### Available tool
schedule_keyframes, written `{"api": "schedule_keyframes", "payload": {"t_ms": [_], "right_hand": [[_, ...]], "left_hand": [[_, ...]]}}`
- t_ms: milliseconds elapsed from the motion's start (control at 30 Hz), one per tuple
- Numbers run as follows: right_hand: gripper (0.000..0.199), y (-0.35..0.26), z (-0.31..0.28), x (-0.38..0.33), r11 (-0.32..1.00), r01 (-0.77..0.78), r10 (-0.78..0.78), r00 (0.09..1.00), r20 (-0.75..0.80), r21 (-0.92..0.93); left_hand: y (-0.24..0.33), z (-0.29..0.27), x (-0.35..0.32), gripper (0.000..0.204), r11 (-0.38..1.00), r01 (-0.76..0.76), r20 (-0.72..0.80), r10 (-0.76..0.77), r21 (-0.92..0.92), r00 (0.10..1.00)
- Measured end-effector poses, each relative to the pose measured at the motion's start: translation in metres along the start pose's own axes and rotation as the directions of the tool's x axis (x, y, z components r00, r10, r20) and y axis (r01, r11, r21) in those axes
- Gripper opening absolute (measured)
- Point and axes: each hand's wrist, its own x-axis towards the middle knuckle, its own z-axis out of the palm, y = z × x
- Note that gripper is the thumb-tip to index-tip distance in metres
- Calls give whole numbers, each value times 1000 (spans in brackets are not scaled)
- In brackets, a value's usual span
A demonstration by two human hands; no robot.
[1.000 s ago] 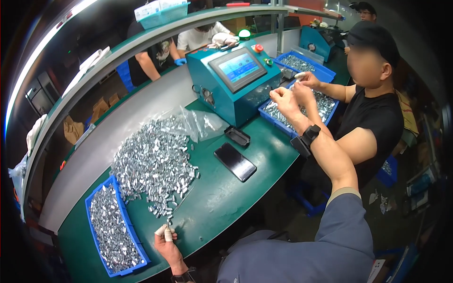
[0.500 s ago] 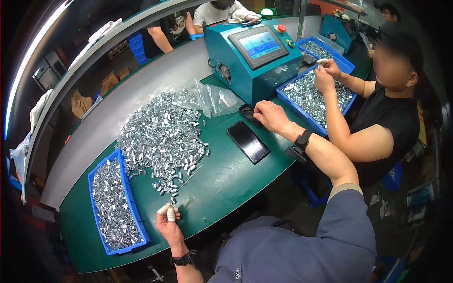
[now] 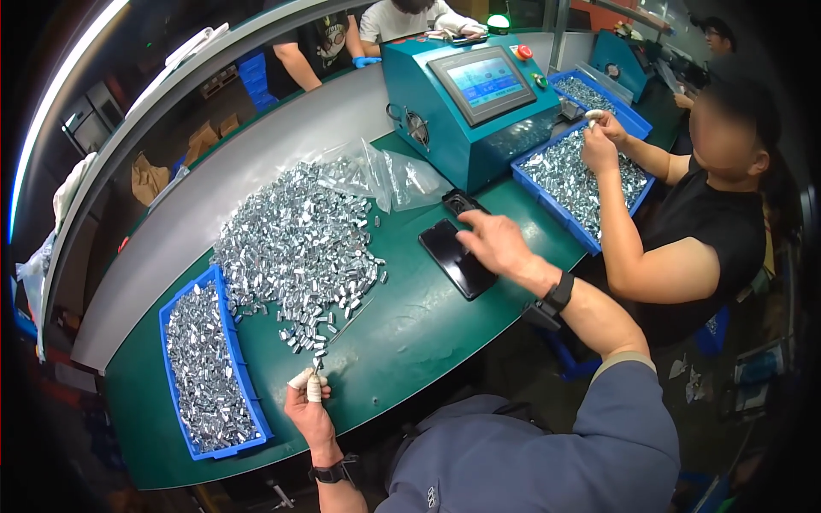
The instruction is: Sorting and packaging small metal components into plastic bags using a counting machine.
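Note:
My left hand, with pale covers on its thumb and a finger, is closed in a pinch near the front edge of the green table. Between its fingertips is a small shiny metal part; its exact shape is hard to tell. My right hand holds nothing, its fingers reaching loosely over the upper right part of a black phone. Just beyond it lies a small black case-like object. A big heap of silvery metal parts spreads beyond my left hand.
A blue tray full of metal parts stands at the left. Clear plastic bags lie by a teal machine with a screen. At the right, a co-worker handles something over another blue tray. A thin rod lies beside the heap.
My right hand has come off the small black object and moved toward me, over the phone. My left hand keeps its pinch in nearly the same place. The whole view has shifted slightly.

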Motion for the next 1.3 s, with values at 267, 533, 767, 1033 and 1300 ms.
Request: {"api": "schedule_keyframes", "payload": {"t_ms": [267, 533, 767, 1033, 1300], "right_hand": [[45, -126, 75, -43, 800, 177, -465, 786, 406, 574], [20, -166, 132, -45, 678, 157, -589, 701, 402, 718], [16, -160, 149, -42, 603, 235, -682, 649, 338, 763], [20, -153, 165, -51, 612, 151, -631, 684, 365, 776], [28, -154, 160, -56, 644, 204, -619, 705, 346, 738]], "left_hand": [[0, -4, -6, 16, 999, 23, 33, -24, 36, 999], [0, -2, -6, 17, 999, 16, 46, -18, 41, 999], [1, 1, -5, 17, 997, 42, 50, -45, 65, 998], [2, -1, -4, 16, 992, 59, 63, -66, 112, 996], [-3, 1, -4, 14, 992, 38, 62, -46, 122, 997]]}}
